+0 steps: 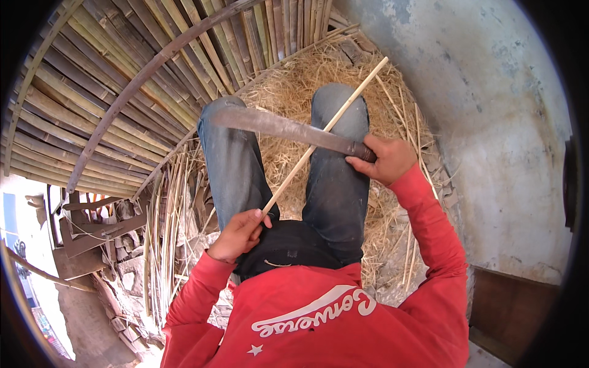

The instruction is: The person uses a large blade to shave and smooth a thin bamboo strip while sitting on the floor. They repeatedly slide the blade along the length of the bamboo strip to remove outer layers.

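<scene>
In the head view, a person's right hand [392,158] grips a machete [270,126] by its handle, the blade crossing a slender bamboo strip [343,112]. Below the machete, the left hand [239,235] clasps the strip's lower end. A bamboo-slat panel [123,92] stands up and left of the machete; a weathered wall [491,135], right.

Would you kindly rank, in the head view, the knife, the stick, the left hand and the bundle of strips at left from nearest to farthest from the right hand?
1. Knife: gripped in the right hand.
2. Stick: crossing the knife.
3. Left hand: lower left, holding the stick.
4. Bundle of strips: farther left.
</scene>
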A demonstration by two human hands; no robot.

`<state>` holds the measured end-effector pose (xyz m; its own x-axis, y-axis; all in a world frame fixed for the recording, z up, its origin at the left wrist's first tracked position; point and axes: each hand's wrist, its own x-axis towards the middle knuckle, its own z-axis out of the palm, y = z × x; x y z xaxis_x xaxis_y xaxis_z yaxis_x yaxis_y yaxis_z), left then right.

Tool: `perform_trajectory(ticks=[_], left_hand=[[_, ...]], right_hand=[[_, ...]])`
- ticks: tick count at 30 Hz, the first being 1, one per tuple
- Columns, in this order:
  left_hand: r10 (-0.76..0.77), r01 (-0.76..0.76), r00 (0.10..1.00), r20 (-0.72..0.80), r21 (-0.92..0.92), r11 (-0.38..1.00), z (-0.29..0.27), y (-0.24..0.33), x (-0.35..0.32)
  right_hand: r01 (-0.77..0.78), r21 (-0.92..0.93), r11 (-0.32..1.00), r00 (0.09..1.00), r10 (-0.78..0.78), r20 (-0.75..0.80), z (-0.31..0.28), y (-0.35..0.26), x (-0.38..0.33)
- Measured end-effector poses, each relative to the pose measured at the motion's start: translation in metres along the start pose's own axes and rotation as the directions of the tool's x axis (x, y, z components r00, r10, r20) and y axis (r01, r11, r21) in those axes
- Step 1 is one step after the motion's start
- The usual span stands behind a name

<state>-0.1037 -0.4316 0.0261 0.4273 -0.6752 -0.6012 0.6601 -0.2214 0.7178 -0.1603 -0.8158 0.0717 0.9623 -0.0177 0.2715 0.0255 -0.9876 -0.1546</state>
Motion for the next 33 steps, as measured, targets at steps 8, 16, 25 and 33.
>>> perform_trajectory(ticks=[8, 16, 25, 33], left_hand=[[0.018, -0.018, 0.999, 0.039, 0.012, 1.000, -0.003, 0.004, -0.002], [-0.042, 0.042, 0.999, 0.012, -0.043, 0.998, -0.007, -0.003, -0.003], [0.012, -0.012, 1.000, 0.023, -0.008, 1.000, 0.000, 0.001, 0.000], [0.017, -0.017, 0.999, 0.040, 0.001, 1.000, -0.016, -0.003, -0.014]], right_hand=[[-0.377, 0.158, 0.913, 0.915, 0.393, -0.089, -0.005, 0.046, 0.031], [-0.006, -0.001, 1.000, 0.999, 0.006, 0.049, -0.009, -0.007, 0.013], [-0.352, 0.272, 0.896, 0.930, 0.368, -0.010, -0.008, 0.024, 0.028], [-0.331, 0.101, 0.938, 0.939, 0.338, -0.065, -0.014, 0.044, 0.038]])
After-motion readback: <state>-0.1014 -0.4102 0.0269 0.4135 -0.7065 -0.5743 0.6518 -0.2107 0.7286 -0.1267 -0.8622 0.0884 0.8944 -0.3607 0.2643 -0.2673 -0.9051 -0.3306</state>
